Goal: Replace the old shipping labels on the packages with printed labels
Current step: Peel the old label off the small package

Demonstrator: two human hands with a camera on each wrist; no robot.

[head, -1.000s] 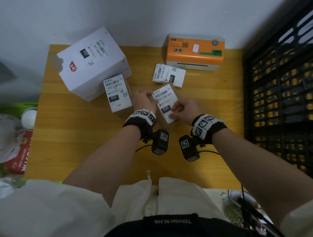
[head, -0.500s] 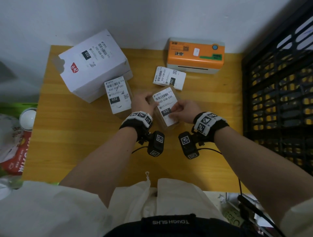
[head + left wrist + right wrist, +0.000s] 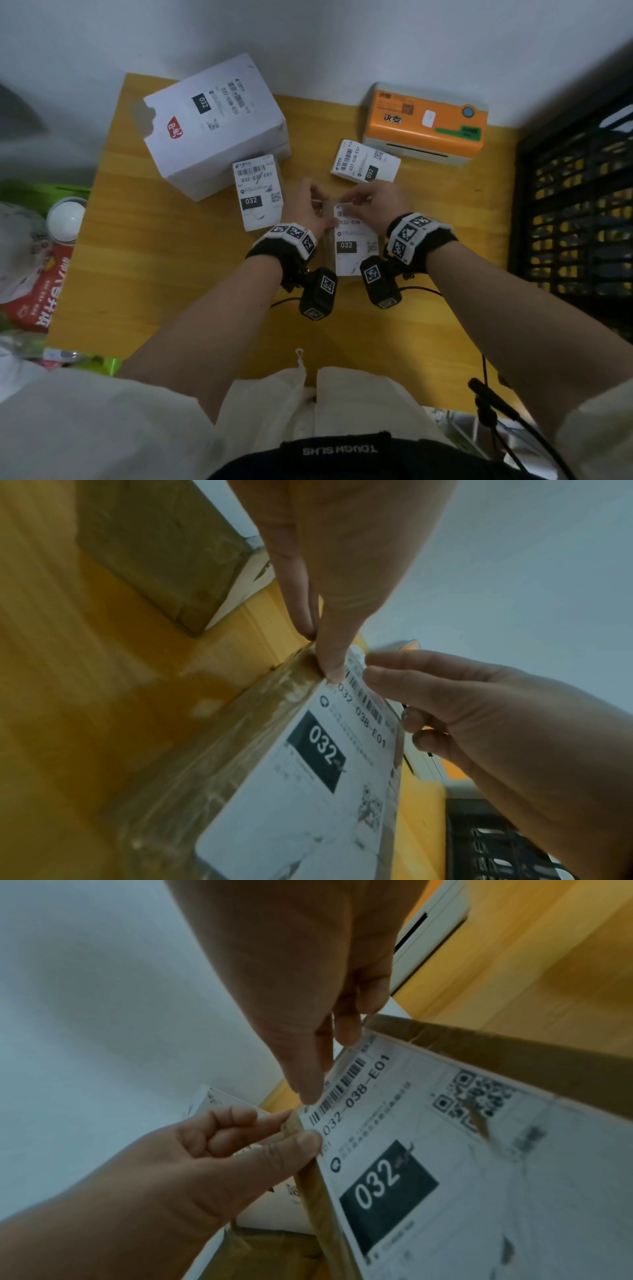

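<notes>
A small brown taped box [image 3: 329, 255] with a white "032" label [image 3: 356, 251] lies on the yellow table [image 3: 154, 274] between my wrists. My left hand [image 3: 308, 212] pinches the box's far left corner [image 3: 308, 666] between thumb and forefinger. My right hand [image 3: 371, 202] reaches over the far end, and its thumb and forefinger [image 3: 308, 1093] pinch the label's far edge [image 3: 346, 1066] by the barcode. The other right fingers are curled. The box's far end is hidden under both hands in the head view.
An orange label printer [image 3: 424, 123] stands at the back right, with a labelled white packet [image 3: 364, 161] before it. A big white box [image 3: 215, 126] and a second small labelled box [image 3: 258, 192] sit at the back left. A black crate [image 3: 575, 205] borders the table's right.
Both hands have moved from the box's sides up to its far end. The right hand left the label's near right part and now pinches its far edge.
</notes>
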